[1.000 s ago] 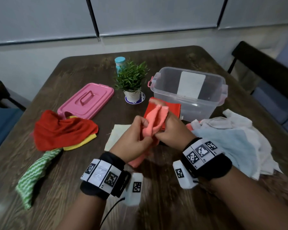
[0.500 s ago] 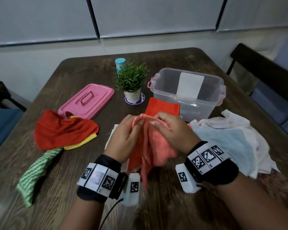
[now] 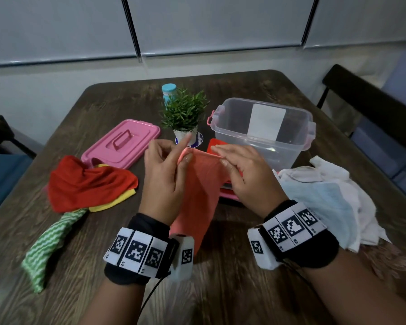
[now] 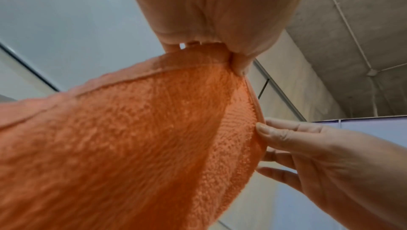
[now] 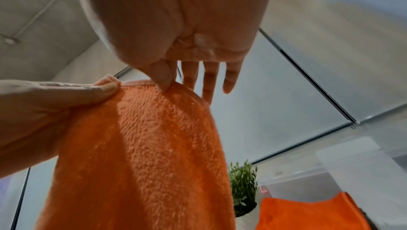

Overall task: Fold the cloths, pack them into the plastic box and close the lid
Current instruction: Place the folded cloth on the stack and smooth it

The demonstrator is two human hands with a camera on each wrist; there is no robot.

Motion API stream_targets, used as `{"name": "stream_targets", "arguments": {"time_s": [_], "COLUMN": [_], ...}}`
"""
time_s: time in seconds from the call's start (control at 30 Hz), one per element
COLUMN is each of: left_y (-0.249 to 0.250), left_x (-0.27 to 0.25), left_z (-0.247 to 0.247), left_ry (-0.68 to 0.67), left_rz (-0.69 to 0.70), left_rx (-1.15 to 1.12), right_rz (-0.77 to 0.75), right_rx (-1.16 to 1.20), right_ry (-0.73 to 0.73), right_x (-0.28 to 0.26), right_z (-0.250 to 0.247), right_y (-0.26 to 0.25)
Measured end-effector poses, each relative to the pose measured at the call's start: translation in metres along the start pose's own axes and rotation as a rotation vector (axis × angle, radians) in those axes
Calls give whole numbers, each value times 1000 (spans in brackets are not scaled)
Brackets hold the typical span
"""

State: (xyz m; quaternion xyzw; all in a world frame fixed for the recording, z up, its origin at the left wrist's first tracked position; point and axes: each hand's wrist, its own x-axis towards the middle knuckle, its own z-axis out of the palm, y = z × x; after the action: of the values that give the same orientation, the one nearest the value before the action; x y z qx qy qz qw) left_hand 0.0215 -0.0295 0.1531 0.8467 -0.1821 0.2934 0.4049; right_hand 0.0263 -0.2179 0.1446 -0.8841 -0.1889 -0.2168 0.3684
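Head view: salmon-orange terry cloth [image 3: 198, 191], bunched a second ago, now hangs spread by top hem, in front of clear plastic box [image 3: 263, 127] — ready for first fold. Left hand [image 3: 163, 177] pinches hem corner; right hand [image 3: 246, 177] pinches hem, fingers mostly straight.

Left wrist view: thumb clamps hem.

Right wrist view: thumb on hem; other fingers [image 5: 208, 82] extended.

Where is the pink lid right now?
In the head view the pink lid lies on the table's left side, left of the potted plant, behind the red cloth.

Prob. office/meeting rm: wood table [image 3: 220, 289], roller blinds [image 3: 220, 22], chairs [image 3: 373, 102].
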Motion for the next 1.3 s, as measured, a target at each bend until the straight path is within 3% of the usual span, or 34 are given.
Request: {"name": "stream_targets", "arguments": {"time_s": [0.17,0.37,0.9,1.07,1.17,1.3], "left_y": [6,4,-72,-80,-83,-79], "left_x": [7,12,4,25,26,20], "left_z": [-8,-13,-32,-48,-52,-53], "left_ry": [-17,1,214,278,298,280], "left_rz": [5,-30,-318,-330,-321,-274], "left_rx": [-68,-108,-116,-152,-147,-144], "right_rz": [-66,10,188,173,157,270], "right_rx": [74,240,-65,-84,59,298], "right_ry": [46,-51,-327,-165,-62,18], "right_x": [6,1,-6,14,19,20], "right_z": [-6,-7,-17,-33,-38,-43], "right_y": [-14,-16,29,29,24,21]}}
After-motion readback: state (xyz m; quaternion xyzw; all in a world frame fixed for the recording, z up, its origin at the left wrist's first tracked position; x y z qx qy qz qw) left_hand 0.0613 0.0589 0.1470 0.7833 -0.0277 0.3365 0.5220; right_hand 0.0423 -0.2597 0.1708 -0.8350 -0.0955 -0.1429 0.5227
